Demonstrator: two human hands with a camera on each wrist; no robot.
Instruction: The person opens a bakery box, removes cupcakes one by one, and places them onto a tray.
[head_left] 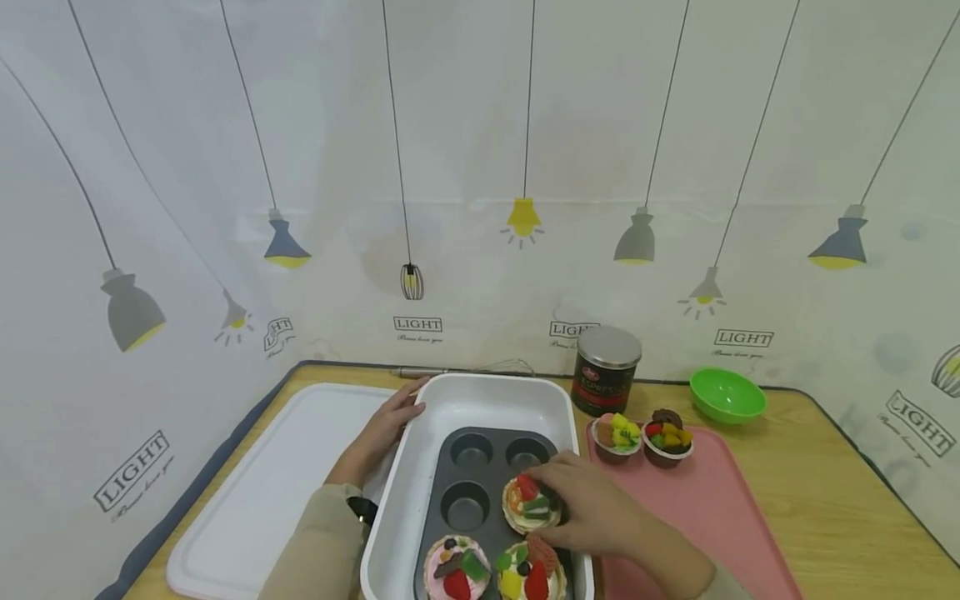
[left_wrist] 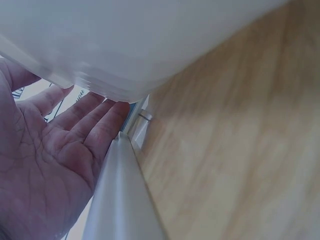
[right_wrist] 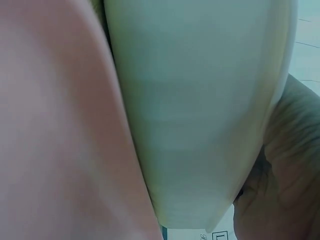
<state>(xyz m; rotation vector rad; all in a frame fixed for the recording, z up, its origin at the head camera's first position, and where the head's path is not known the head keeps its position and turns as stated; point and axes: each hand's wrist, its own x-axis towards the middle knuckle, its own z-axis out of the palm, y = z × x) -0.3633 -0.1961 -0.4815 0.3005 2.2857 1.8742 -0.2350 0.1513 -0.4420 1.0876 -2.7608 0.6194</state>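
A white deep tray (head_left: 393, 492) holds a grey muffin pan (head_left: 440, 479) with round wells. My right hand (head_left: 600, 504) reaches over the tray's right wall and grips a fruit-topped cupcake (head_left: 522, 504) at the pan's middle right well, fingers on its far side and thumb nearer me. Closer to me sit a pink-topped cupcake (head_left: 454, 571) and one with a strawberry and a biscuit (head_left: 534, 575). My left hand (head_left: 381, 429) rests against the tray's left wall; in the left wrist view its fingers lie fairly straight under the rim. The right wrist view hides the right fingertips.
Two dark-cupped cupcakes, one with yellow fruit (head_left: 618, 437) and one chocolate (head_left: 667, 439), stand on a pink tray (head_left: 712, 508). Behind are an espresso tin (head_left: 604, 375), a green bowl (head_left: 727, 397) and a whisk (head_left: 420, 372). A white board (head_left: 277, 475) lies left.
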